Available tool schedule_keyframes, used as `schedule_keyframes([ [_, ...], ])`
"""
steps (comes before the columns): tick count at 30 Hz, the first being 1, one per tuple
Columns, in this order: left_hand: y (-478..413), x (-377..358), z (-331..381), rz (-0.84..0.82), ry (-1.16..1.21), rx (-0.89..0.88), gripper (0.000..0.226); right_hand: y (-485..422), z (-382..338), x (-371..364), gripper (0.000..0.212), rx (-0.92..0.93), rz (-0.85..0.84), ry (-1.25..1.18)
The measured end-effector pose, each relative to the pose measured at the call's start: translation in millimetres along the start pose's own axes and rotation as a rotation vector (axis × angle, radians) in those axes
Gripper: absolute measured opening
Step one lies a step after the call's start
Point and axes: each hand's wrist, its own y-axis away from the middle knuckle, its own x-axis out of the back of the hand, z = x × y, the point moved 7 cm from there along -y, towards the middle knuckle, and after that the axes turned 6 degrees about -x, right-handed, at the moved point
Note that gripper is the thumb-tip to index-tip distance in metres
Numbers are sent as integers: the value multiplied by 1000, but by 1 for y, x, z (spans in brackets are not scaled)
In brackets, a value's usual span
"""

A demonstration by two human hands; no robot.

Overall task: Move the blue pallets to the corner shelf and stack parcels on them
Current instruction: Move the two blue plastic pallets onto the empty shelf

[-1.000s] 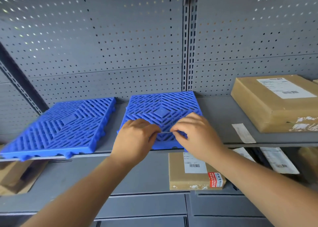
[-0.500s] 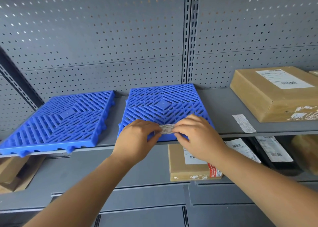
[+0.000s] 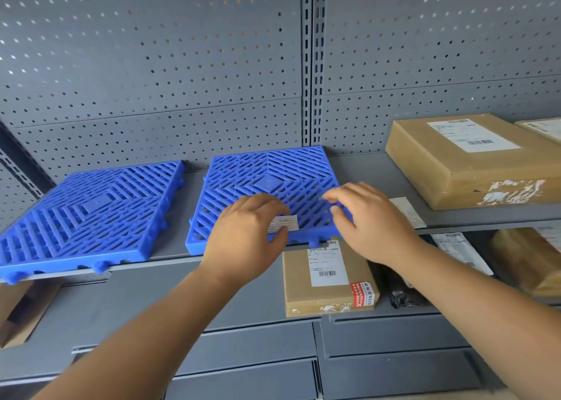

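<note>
2 blue pallets lie flat side by side on the grey shelf (image 3: 376, 169), with a narrow gap between them. The left pallet (image 3: 91, 211) overhangs the shelf's near edge slightly. The right pallet (image 3: 267, 175) sits just in front of the upright post of the perforated back panel (image 3: 151, 66).

The left hand (image 3: 246, 235) is over the near edge of the right pallet, thumb and fingers pinched on a small white paper slip (image 3: 283, 223). The right hand (image 3: 373, 223) is over that pallet's near right corner with its fingers loosely bent and spread, holding nothing. Whether its fingertips touch the plastic cannot be told.

To the right on the same shelf rests a large brown parcel (image 3: 473, 160) with a white label, well apart from the pallets. A loose label sheet (image 3: 408, 213) lies between them. On the lower shelf, just below the hands, is a smaller brown parcel (image 3: 328, 281) with a black bag (image 3: 400, 293) beside it on the right.
</note>
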Motion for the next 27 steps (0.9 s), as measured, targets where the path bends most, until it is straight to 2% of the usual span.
schedule_keyframes([
  [6, -30, -37, 72, -44, 109, -142, 29, 25, 84, 36, 36, -187, -22, 11],
  [10, -46, -67, 112, -78, 89, -200, 29, 46, 119, 47, 45, -265, -81, 45],
  [16, -61, -115, 160, -153, -20, -322, 22, 57, 138, 41, 53, -208, -220, 44],
  [20, -68, -132, 167, -156, -60, -297, 32, 58, 140, 37, 53, -151, -288, 50],
  [27, -70, -137, 166, -129, -75, -275, 33, 63, 138, 42, 48, -94, -239, -15],
])
